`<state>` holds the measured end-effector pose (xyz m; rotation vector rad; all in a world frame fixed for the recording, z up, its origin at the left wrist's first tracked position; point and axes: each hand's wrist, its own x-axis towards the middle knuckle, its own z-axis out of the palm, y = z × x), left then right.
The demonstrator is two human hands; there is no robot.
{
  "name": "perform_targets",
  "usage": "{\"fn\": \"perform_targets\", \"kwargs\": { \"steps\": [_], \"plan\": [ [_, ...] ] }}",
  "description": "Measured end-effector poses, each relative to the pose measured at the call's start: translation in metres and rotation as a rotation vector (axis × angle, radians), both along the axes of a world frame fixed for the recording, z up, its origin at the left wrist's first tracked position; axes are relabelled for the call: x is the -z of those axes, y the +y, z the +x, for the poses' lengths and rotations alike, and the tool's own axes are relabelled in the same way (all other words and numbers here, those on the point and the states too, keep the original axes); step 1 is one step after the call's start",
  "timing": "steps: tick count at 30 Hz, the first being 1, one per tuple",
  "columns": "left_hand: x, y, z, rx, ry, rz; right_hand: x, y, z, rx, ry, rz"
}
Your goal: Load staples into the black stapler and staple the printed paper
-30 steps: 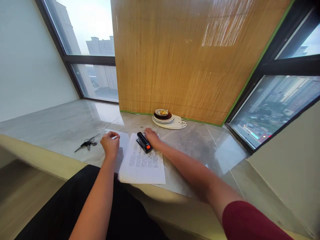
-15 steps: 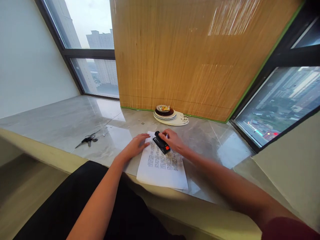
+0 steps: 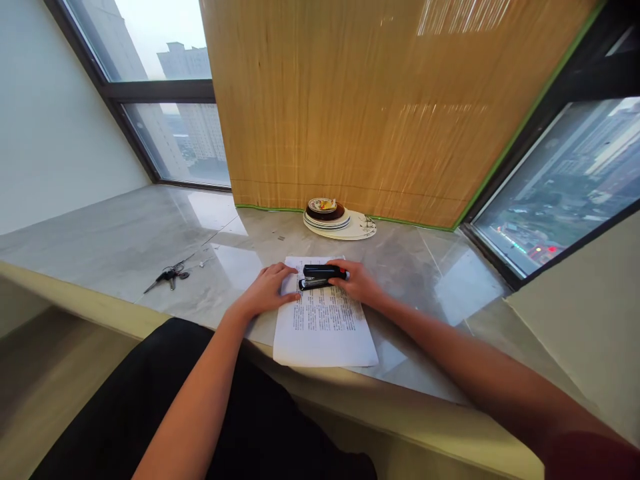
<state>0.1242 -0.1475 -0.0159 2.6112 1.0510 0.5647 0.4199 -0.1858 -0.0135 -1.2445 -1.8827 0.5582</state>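
Note:
A stack of printed white paper sheets (image 3: 324,325) lies on the grey marble sill near its front edge. A black stapler (image 3: 320,275) with a red tip lies across the top of the sheets, its jaw slightly agape. My right hand (image 3: 359,283) grips the stapler's right end. My left hand (image 3: 269,290) rests flat on the upper left corner of the paper, fingers stretched toward the stapler.
A bunch of keys (image 3: 168,276) lies on the sill to the left. A stack of plates (image 3: 340,223) stands at the back against a bamboo blind (image 3: 380,107). The marble sill (image 3: 125,233) ends in a beige front edge by my lap. Windows flank both sides.
My right hand has turned the stapler from a diagonal to lie across the top edge of the sheets. My left hand came over from the left and now presses the paper.

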Motion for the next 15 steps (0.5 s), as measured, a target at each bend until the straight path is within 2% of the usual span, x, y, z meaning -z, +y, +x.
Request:
{"fn": "perform_targets", "kwargs": {
  "steps": [2,7,15],
  "plan": [
    [0.001,0.000,0.000,0.001,0.010,-0.005,0.005,0.003,0.000,0.040,0.045,0.039],
    [0.002,0.002,0.002,-0.036,-0.019,-0.001,0.010,0.006,0.009,0.238,0.150,0.171],
    [0.004,0.005,0.010,-0.048,-0.141,-0.009,0.015,0.013,0.011,0.237,0.107,0.225]
  ]
}}
